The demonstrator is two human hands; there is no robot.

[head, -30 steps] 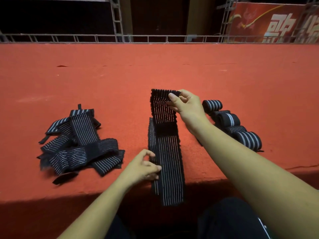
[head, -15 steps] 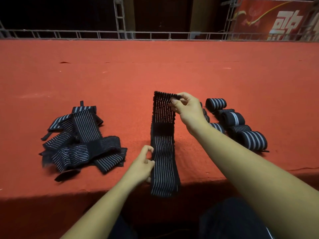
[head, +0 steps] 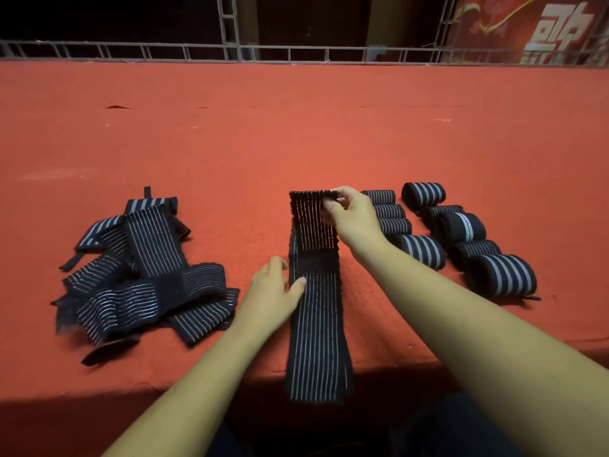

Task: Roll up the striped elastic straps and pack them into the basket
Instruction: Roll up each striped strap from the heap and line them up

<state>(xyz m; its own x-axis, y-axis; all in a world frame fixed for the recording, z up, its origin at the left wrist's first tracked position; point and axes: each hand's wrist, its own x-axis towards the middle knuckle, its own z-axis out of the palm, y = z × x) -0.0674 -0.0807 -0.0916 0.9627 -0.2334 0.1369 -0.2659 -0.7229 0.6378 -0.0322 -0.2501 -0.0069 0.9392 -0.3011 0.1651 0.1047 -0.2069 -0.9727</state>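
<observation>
- The red felt tabletop [head: 296, 133] runs to a metal railing [head: 164, 51] along its far edge. The room beyond is dark, with a red banner [head: 543, 31] past the far right corner.
- The striped strap [head: 316, 324] lies mid-tabletop, with its end hanging over the near edge.
- My right grip [head: 354, 216] pinches its raised far end.
- My left grip [head: 273, 291] is relaxed, thumb pressing the strap's left side.

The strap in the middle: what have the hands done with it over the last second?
The left hand slid along the strap away from the person, up to its dark patch, where its thumb now lies on the fabric. The right hand still pinches the raised far end. The loose pile and the rolled straps stayed put.
</observation>
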